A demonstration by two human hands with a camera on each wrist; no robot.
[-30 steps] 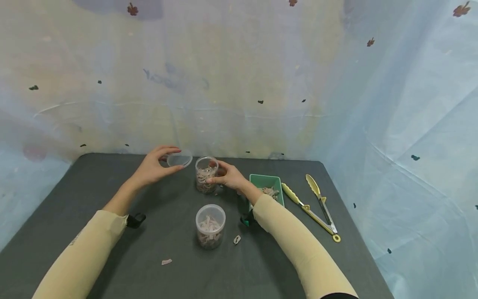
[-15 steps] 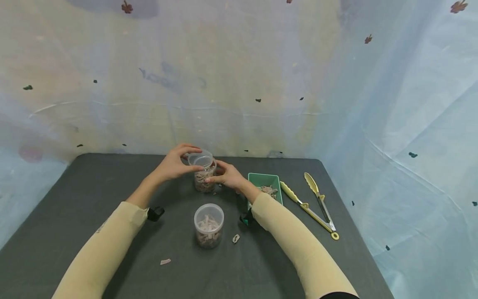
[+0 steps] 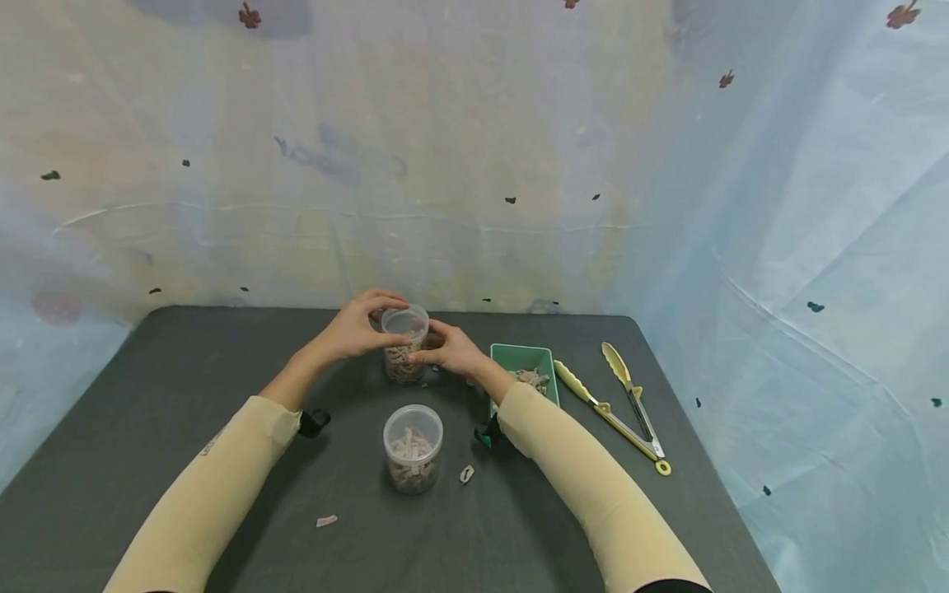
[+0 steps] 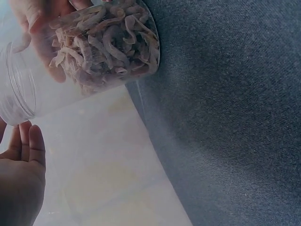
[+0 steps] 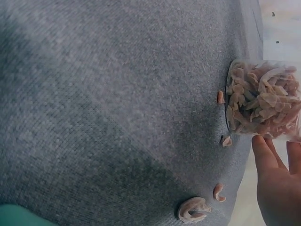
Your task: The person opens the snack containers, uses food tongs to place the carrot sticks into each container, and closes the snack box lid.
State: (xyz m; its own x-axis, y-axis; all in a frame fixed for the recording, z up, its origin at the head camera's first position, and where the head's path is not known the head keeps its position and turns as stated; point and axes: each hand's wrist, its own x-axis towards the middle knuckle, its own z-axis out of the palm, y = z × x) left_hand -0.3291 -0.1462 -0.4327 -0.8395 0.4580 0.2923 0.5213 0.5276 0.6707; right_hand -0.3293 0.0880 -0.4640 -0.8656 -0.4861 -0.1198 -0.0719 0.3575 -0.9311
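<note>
Toward the back of the table stands a clear plastic jar, part filled with pale brownish dried strips. My right hand grips its right side, thumb in front. My left hand holds a clear round lid by its rim, thumb in front and fingers behind. The lid sits at the jar's mouth; whether it is seated cannot be told. In the right wrist view the strips show through the jar wall beside my fingers. A second clear jar, uncovered and holding similar strips, stands nearer me.
A green tray with more strips stands right of the jars, partly behind my right forearm. Beyond it lie spread tongs with yellow ends. Loose pieces lie on the dark table, one beside the near jar and another toward the front.
My left hand has carried the lid rightward from beside the far jar, over it, and down onto its mouth. My right hand has kept its grip on the jar.
</note>
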